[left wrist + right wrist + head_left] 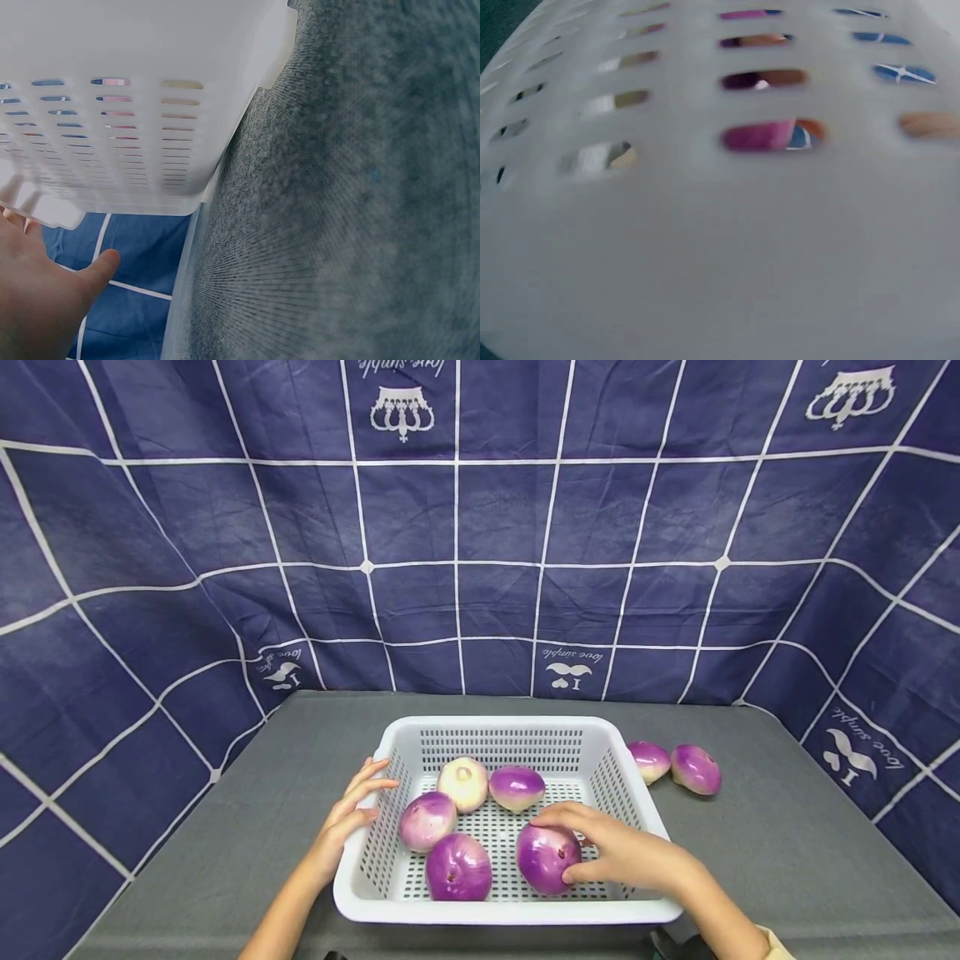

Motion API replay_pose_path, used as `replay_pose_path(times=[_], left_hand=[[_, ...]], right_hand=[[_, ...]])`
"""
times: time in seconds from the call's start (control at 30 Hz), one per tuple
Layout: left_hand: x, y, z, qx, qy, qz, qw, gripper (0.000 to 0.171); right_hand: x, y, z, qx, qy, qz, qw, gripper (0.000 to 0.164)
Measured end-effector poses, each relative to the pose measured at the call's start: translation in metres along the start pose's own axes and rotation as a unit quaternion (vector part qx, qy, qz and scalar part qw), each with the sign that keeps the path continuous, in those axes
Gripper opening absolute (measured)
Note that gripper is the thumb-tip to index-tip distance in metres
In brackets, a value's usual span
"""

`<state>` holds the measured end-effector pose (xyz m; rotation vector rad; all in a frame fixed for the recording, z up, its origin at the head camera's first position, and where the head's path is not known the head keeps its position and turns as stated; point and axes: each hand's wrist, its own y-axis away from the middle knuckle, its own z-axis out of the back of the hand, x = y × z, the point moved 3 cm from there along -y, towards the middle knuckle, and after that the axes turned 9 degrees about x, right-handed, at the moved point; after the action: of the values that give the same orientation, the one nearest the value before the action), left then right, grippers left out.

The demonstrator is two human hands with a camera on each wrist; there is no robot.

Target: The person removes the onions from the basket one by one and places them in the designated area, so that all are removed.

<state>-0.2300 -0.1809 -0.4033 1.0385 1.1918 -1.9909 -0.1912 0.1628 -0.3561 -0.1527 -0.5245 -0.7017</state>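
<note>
A white plastic basket point(411, 912) with slotted walls holds several glossy purple-and-white onions. Inside its front right part, my right hand point(626, 853) grips a purple onion point(546, 860), fingers over the top and thumb at the near side. To the left of that lie another purple onion point(458, 868), a paler one point(428, 821), a whitish one point(463, 783) and a purple one point(517, 788). My left hand point(339, 827) rests at the basket's left rim with fingers extended; its thumb point(101, 271) stands apart from the wall. The right wrist view shows mostly basket wall point(720, 255).
Two more onions lie on the grey tabletop point(757, 827), right of the basket: one point(649, 761) close beside its wall, the other point(696, 769) farther right. A blue curtain point(495, 602) with white grid lines closes off the back and sides.
</note>
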Motion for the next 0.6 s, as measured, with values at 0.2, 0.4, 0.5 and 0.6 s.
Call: replay_pose_path(times=[0.2, 0.4, 0.5, 0.6], left_hand=[[0.0, 0.0, -0.001, 0.0, 0.005, 0.002, 1.0, 0.038], [0.001, 0.0, -0.001, -0.001, 0.005, 0.003, 1.0, 0.038], [0.001, 0.0, -0.001, -0.001, 0.004, 0.001, 1.0, 0.038], [0.002, 0.0, -0.001, -0.001, 0.004, -0.004, 1.0, 0.039]], right_hand=[[-0.001, 0.005, 0.011, -0.038, -0.051, 0.026, 0.998, 0.049], [-0.006, 0.01, 0.025, -0.11, -0.045, 0.034, 0.992, 0.051], [-0.01, 0.016, 0.033, -0.146, -0.037, 0.031, 0.988, 0.052], [-0.014, 0.022, 0.041, -0.162, -0.062, 0.025, 0.984, 0.053]])
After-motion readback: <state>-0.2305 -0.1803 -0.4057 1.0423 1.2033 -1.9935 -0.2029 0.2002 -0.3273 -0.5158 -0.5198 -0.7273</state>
